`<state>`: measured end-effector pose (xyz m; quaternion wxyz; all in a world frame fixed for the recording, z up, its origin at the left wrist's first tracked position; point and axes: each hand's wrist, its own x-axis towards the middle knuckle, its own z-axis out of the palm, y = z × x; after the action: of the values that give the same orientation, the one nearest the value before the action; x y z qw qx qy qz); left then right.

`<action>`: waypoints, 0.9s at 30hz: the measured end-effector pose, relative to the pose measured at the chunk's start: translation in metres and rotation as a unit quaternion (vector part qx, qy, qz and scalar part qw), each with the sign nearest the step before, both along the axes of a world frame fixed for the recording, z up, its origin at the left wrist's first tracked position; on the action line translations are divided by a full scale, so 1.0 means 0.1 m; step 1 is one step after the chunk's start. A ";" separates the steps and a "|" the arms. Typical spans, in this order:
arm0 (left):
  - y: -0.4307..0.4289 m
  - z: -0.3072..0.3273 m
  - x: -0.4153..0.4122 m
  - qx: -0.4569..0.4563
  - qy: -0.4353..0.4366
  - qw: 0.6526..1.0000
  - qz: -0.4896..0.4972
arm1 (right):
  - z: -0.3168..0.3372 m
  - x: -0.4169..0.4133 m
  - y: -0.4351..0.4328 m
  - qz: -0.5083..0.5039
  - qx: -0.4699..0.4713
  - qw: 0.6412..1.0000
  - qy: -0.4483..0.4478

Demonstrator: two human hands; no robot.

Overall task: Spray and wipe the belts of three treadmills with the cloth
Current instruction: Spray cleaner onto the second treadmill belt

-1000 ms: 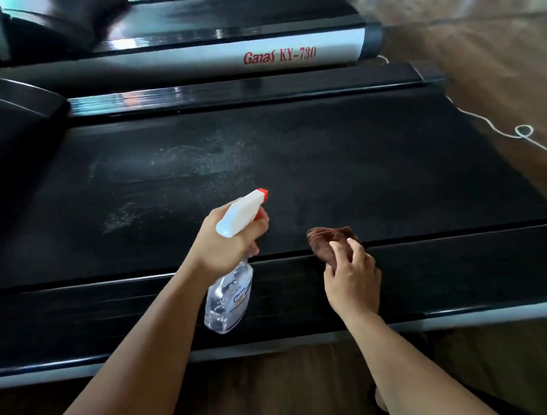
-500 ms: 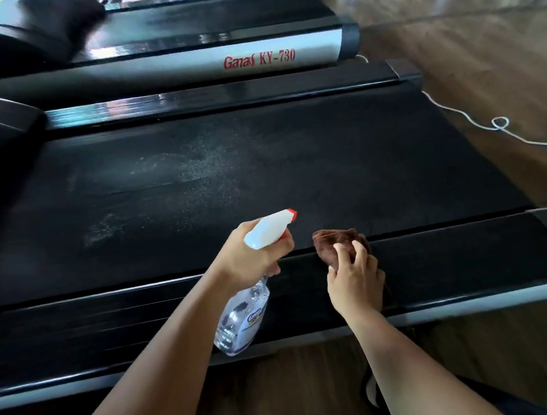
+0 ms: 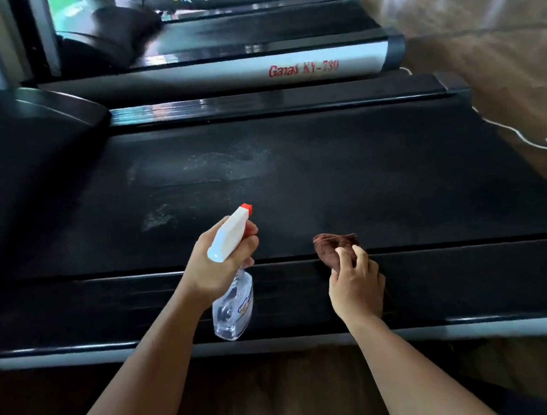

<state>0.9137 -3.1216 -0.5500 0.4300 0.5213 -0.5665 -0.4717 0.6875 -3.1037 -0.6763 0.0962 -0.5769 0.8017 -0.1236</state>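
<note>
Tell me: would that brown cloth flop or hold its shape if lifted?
Probably floppy: the cloth lies bunched in soft folds under the right hand. Likely light: a few fingers seem to hold it. It would probably drag, not slide, on the matte belt.

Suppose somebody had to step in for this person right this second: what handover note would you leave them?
Left hand grips the spray bottle, nozzle pointing toward the belt.
Right hand holds the brown cloth at the belt's near edge.
Done: whitish spray patches lie on the belt's left part.
Left: probably spray the dry right part, then wipe this belt. Whether the next treadmill beyond has been cleaned cannot be told, so check it.
</note>
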 end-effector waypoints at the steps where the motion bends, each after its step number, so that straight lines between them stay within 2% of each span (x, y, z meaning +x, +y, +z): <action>1: 0.00 0.01 0.13 -0.007 0.003 1.000 0.012 | 0.01 0.11 -0.03 0.011 -0.001 1.000 -0.003; 11: -0.13 0.04 1.41 -0.063 -0.012 0.991 0.119 | 0.04 1.22 -0.27 0.120 -0.012 0.992 -0.032; 20: -0.26 -0.06 2.44 -0.048 0.040 0.972 0.227 | -0.01 2.17 -0.54 0.199 -0.040 0.978 -0.043; 27: -0.34 -0.17 3.20 -0.051 0.008 0.956 0.290 | -0.04 2.75 -0.76 0.234 -0.057 0.969 -0.057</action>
<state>1.2342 -3.1559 -0.5671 0.5790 0.6367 -0.4106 -0.3013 0.9627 -3.1792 -0.6803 0.1347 -0.7449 0.6292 -0.1760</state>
